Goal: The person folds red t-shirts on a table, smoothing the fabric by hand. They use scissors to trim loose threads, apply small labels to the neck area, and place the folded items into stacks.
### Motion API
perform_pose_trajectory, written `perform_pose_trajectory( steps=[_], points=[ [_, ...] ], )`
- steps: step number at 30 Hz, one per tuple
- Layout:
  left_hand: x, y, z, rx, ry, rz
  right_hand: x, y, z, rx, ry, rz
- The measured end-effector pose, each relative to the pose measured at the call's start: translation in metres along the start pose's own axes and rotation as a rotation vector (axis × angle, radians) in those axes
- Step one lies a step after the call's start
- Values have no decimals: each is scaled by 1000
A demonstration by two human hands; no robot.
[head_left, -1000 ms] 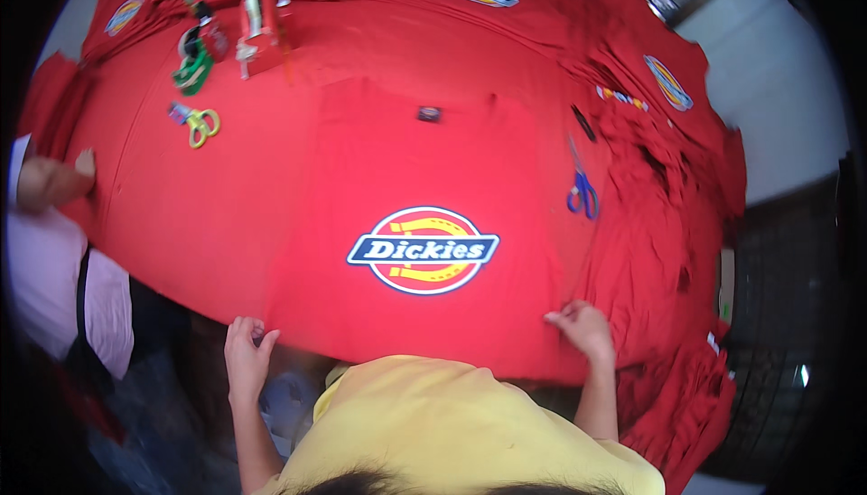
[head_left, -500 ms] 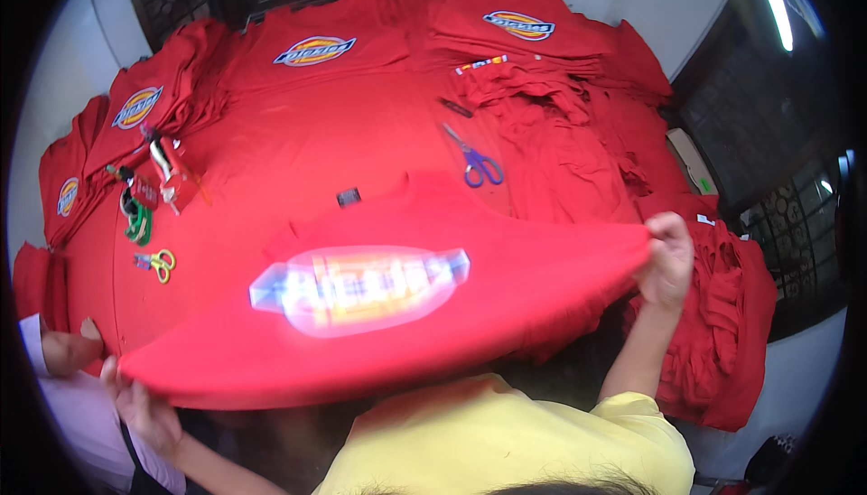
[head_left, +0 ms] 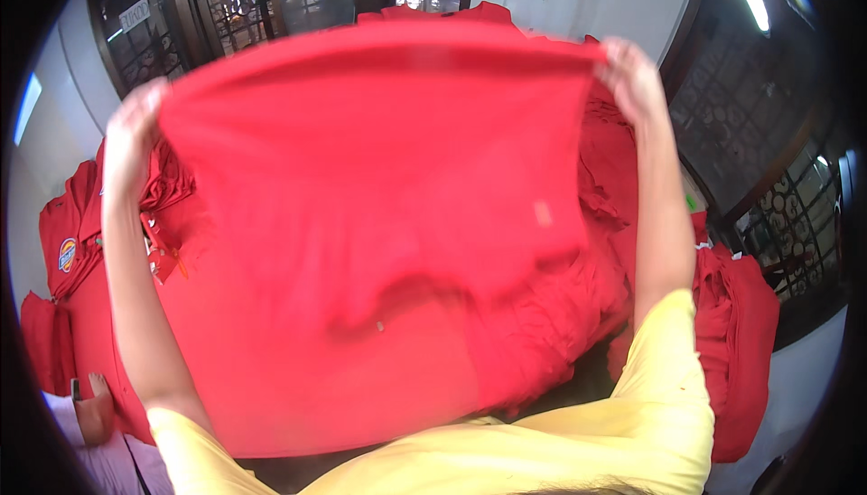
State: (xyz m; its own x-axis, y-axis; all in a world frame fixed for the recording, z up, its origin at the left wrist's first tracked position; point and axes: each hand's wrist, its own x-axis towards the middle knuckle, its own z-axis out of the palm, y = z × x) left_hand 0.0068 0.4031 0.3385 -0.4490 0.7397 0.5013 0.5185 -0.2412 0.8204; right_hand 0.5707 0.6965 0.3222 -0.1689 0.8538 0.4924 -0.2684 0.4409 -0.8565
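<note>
A red T-shirt [head_left: 397,152] hangs spread between my two raised hands, blurred by motion. Its upper edge bows across the view, while the lower part drapes in loose folds over the table. My left hand [head_left: 135,125] grips one top corner at the upper left. At the upper right, my right hand [head_left: 632,79] pinches the opposite corner. No print shows on the side facing me. The shirt covers most of the table's middle and far part.
Red cloth covers the table [head_left: 343,396]. Folded red shirts [head_left: 68,215] lie at the left, more shirts [head_left: 483,14] at the far side, and a red heap [head_left: 736,341] at the right. A person's hand [head_left: 95,409] rests at the near-left edge. A red tool holder [head_left: 164,251] is partly hidden by my left arm.
Both hands have lifted the shirt up and away, the left hand rising most. The printed front no longer shows. Both pairs of scissors on the table are now hidden.
</note>
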Motion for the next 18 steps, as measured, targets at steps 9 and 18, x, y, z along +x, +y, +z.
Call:
perform_pose_trajectory(
  steps=[9, 18],
  points=[
    [205, 9, 125, -25, -1, 248, 248, -2, -64, -152, 84, -252],
    [81, -145, 319, 183, -632, -98, 175, 229, -150, -633, 347, 27]
  ],
)
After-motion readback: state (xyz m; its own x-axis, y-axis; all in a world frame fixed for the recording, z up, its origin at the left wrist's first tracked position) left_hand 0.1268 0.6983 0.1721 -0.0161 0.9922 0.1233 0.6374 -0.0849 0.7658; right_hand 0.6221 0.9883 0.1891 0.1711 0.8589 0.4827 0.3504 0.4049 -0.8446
